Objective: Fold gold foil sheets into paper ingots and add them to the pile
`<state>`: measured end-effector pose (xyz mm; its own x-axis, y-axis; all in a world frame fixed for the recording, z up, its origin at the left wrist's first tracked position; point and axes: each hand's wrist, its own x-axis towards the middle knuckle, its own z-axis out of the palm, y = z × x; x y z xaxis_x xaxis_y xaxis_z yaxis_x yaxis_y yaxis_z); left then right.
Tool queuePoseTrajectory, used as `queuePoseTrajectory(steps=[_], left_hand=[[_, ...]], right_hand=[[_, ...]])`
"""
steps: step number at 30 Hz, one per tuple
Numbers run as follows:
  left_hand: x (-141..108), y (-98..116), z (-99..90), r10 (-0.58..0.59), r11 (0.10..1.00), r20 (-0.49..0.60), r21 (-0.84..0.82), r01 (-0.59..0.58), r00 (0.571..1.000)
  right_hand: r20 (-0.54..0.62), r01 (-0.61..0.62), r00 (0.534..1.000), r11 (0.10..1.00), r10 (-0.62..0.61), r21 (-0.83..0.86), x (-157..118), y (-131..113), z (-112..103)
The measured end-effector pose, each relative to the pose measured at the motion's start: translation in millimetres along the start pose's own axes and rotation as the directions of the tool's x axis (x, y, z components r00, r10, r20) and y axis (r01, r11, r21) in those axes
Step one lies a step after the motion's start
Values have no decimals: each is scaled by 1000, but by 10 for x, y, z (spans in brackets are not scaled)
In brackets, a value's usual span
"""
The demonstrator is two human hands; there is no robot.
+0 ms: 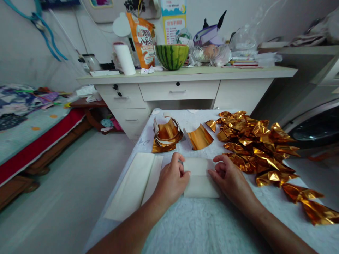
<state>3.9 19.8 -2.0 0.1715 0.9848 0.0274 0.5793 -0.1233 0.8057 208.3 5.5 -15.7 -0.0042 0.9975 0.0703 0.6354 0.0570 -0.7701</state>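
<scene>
A small pale sheet of paper (199, 186) lies on the cloth-covered table (182, 229), with a crease or overlapping edge running across it. My left hand (171, 178) pinches its left edge, and my right hand (230, 176) grips its right edge with bent fingers. To the left, beside my left forearm, lie longer pale paper sheets (132, 185). Beyond my hands rests a curled stack of gold foil sheets (166, 134). One curved gold foil sheet (200, 137) sits apart to its right. Twisted gold foil pieces (254, 141) are heaped on the right side.
A white desk (182, 76) stands behind the table, bearing half a watermelon (172, 56), an orange snack pouch (143, 42), a paper roll (125, 59) and plastic bags. A bed (34, 130) is at left, and a washing machine (312, 116) at right.
</scene>
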Motion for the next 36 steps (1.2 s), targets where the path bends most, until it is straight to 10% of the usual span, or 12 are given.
queuePoseTrajectory(steps=[12, 21, 29, 36], left_hand=[[-47, 22, -7, 66, 907, 182, 400, -135, 981], [-40, -13, 10, 347, 828, 259, 367, -425, 901], [-26, -76, 42, 374, 823, 361, 295, -485, 854], [-38, -23, -8, 358, 841, 377, 268, -471, 854]], right_hand=[[81, 219, 976, 917, -204, -333, 11, 44, 32], [97, 256, 967, 895, -237, -366, 17, 50, -4], [207, 166, 974, 918, -95, -361, -1, -1, -164], [331, 312, 922, 894, -203, -322, 23, 32, -317]])
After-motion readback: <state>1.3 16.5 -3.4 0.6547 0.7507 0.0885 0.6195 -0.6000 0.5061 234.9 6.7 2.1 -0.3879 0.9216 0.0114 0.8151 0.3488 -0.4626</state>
